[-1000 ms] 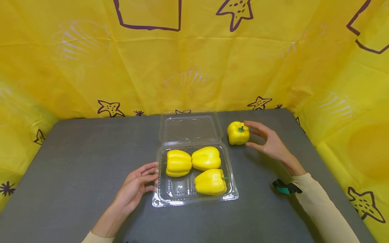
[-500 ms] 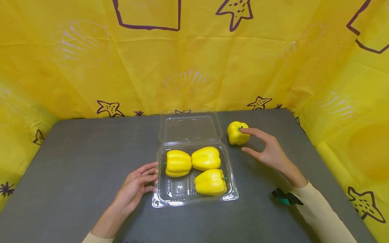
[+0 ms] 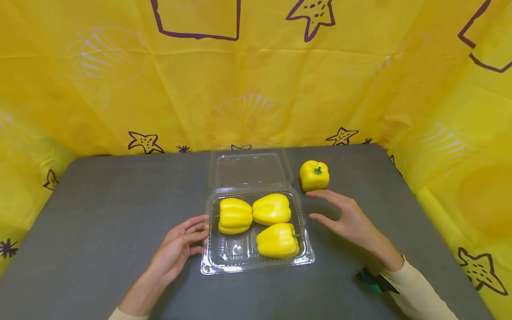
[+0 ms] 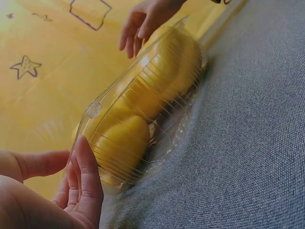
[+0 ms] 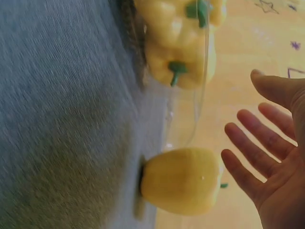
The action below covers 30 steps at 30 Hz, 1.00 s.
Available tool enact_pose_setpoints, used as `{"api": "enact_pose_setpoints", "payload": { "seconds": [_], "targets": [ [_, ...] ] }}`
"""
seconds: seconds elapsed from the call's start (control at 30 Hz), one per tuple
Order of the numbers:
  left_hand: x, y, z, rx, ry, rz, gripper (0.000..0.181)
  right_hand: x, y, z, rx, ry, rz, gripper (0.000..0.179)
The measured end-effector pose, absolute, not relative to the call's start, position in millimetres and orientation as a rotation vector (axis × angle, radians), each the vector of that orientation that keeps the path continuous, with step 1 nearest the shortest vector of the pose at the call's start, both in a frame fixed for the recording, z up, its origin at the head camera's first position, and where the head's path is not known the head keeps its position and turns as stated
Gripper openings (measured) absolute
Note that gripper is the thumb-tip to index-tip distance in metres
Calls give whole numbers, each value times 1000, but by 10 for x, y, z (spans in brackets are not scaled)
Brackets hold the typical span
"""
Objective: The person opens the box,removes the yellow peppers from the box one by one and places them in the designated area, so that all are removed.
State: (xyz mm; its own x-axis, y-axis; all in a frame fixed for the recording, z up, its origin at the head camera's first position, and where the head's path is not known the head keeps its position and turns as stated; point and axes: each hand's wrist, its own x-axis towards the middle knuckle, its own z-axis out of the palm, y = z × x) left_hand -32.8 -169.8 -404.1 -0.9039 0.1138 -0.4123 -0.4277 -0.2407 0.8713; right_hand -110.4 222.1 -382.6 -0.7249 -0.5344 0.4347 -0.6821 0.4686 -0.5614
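A clear plastic clamshell container (image 3: 224,265) lies with its lid (image 3: 252,171) folded back. In its tray sit a left yellow bell pepper (image 3: 235,216), a back right bell pepper (image 3: 272,209) and a front right bell pepper (image 3: 278,240). My left hand (image 3: 180,244) pinches the tray's left rim between thumb and fingers, as the left wrist view shows. Beyond the container's right side, a lone yellow bell pepper (image 3: 314,176) stands upright on the table, green stem up. My right hand (image 3: 352,220) hovers just in front of this pepper, fingers spread and holding nothing.
The grey table (image 3: 120,200) is backed by a yellow curtain (image 3: 256,71) printed with fish and starfish. More of this curtain hangs along the left and right sides. A dark strap (image 3: 376,281) shows at my right wrist.
My right hand has drawn away from the lone pepper, coming nearer to me and slightly left, past its stem. The left hand, the container and the peppers stay in place.
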Motion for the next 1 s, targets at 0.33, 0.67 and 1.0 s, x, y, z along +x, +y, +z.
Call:
{"api": "enact_pose_setpoints", "payload": {
  "seconds": [0.33,0.67,1.0],
  "targets": [
    [-327,-1688,-4045,-386,1675,2203,53,-903,2125,-3889,1218,-2557,1063,60],
    [-335,-1692,-4031,-378,1679,2201,53,-837,2058,-3962,1370,-2441,946,61],
    [-330,-1692,-4041,-371,1678,2202,53,-790,2003,-3959,1428,-2476,825,63]
  ]
}}
